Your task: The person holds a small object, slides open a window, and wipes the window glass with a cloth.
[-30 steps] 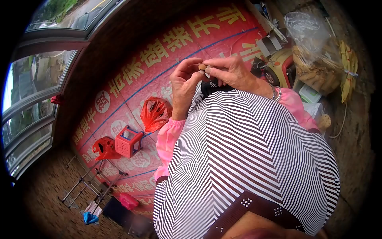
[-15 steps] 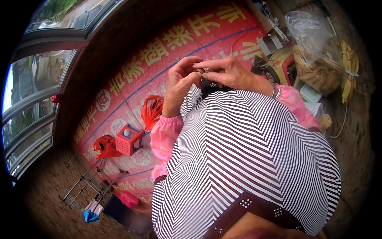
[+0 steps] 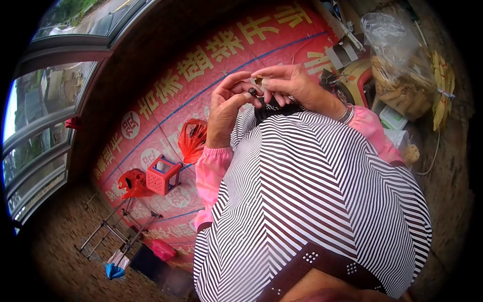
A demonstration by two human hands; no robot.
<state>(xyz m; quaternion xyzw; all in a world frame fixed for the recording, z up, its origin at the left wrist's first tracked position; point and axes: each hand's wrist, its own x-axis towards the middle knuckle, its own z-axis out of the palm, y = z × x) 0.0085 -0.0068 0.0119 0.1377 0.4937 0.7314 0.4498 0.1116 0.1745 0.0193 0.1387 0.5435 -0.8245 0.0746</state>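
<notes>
The person's left hand (image 3: 222, 110) and right hand (image 3: 300, 86) are facing each other at close range, and whether their fingertips are touching is hard to tell. The left thumb (image 3: 236, 102) is pressing toward the fingers in a pinch, while the left forefinger (image 3: 236, 79) is arching above it. The right thumb (image 3: 275, 84) and right forefinger (image 3: 274, 70) are also pinching, with the other right fingers (image 3: 282, 98) curling beneath. The right wrist (image 3: 336, 108) is lying nearly in line with the right forearm (image 3: 377, 136); both forearms are slanting inward toward the hands.
</notes>
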